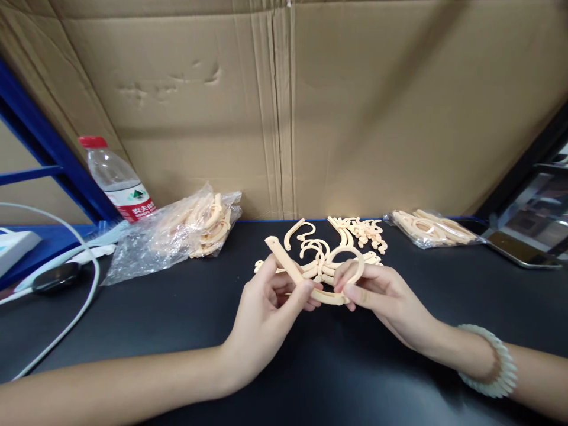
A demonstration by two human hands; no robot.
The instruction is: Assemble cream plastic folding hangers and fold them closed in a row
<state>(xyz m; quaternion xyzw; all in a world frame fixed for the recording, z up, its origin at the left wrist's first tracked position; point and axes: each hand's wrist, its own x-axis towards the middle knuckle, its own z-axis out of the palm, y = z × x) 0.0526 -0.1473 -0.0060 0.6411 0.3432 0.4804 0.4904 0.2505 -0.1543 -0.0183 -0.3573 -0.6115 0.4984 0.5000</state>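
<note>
While the left hand [265, 316] pinches a beige strip [284, 261] and the right hand [393, 294] a hook [361, 266], perhaps touching it, black tabletop [177, 319] stretches to an edge by cardboard [377, 112].

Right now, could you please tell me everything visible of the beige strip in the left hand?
The beige strip looks like plastic, long and bent, with a small round mark near its upper end. It is tilted above the black tabletop, in the grip of the left hand; its lower end meets the curved hook in the right hand, whether joined is unclear.
</note>
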